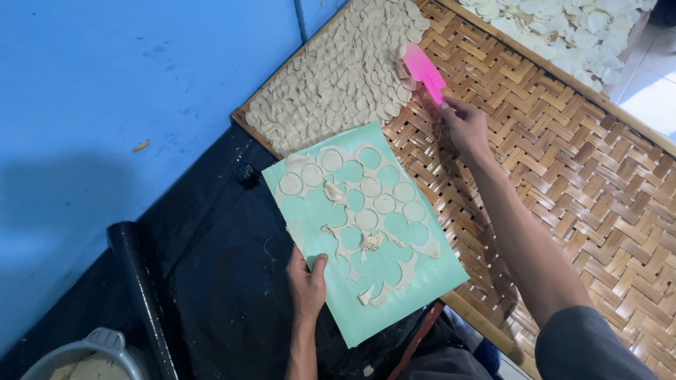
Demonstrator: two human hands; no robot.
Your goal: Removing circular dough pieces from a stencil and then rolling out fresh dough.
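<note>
Left hand (307, 279) pinches the green mat (366, 232) at its seven o'clock edge; right hand (465, 127) grips a pink spatula (423, 72) at one o'clock.

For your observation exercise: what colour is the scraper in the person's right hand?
Bright pink scraper, in the right hand; head view.
</note>
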